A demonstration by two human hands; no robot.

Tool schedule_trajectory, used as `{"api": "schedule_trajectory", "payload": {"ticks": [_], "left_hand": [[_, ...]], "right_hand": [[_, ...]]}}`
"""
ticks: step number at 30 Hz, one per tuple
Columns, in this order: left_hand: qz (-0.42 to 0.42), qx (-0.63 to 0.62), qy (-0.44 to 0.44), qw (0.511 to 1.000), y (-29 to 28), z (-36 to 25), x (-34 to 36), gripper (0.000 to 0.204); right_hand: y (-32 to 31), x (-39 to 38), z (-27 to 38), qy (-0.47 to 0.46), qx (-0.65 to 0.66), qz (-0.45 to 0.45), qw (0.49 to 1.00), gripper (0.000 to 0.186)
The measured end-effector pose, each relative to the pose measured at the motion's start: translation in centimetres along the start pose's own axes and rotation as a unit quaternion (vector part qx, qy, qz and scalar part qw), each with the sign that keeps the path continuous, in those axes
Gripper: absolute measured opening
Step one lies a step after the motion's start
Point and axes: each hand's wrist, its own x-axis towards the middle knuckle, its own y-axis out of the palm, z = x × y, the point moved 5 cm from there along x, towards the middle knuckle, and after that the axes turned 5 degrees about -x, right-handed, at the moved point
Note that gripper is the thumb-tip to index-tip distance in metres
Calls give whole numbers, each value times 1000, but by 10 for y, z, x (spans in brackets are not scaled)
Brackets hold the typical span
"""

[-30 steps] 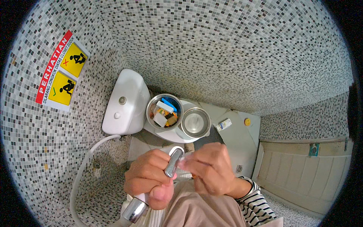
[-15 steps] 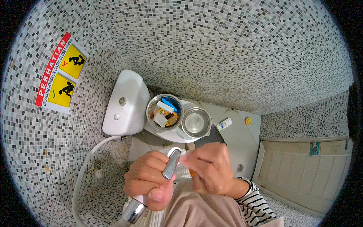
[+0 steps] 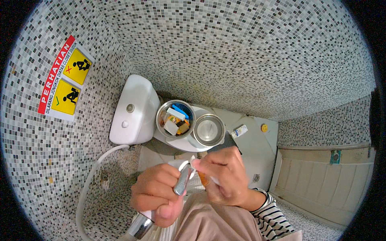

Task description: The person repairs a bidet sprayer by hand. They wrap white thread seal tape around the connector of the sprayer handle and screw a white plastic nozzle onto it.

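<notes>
Handheld sprayer (image 3: 183, 181), centre low in view, in front of the person's lap: glossy white head with rounded rim at the top, slim chrome lever lying along the front, tapered and bright with reflections; whitish body mostly covered by fingers; polished chrome collar (image 3: 140, 226) at the lower end. Whole piece tilted, head up and to the right, collar down and to the left. Left hand (image 3: 157, 193) clamped round the body, fingers curled over, thumb across the lower part. Right hand (image 3: 225, 176) just beside the head, fingers bent and closed on a small orange-and-white item (image 3: 204, 179), largely hidden and slightly blurred; its kind cannot be told, nor whether it touches the sprayer. White hose (image 3: 83, 197) loops down at left from near the cistern (image 3: 134, 112).
</notes>
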Motion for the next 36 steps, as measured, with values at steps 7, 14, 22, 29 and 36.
{"api": "schedule_trajectory", "payload": {"ticks": [7,14,22,29,36], "left_hand": [[76,-30,-65,994,6,-10,6,30],[85,-44,-80,992,3,-13,7,29],[51,-146,-96,983,-1,-10,5,18],[52,-139,-118,982,-8,-10,7,17],[-21,-163,-139,977,-10,-5,7,22]], "right_hand": [[-14,13,-20,52,166,89,981,34],[-17,29,-5,-72,146,148,975,22],[-16,39,12,-199,94,168,961,14],[-15,33,10,-246,100,180,947,14],[-7,36,13,-274,127,164,939,12]]}}
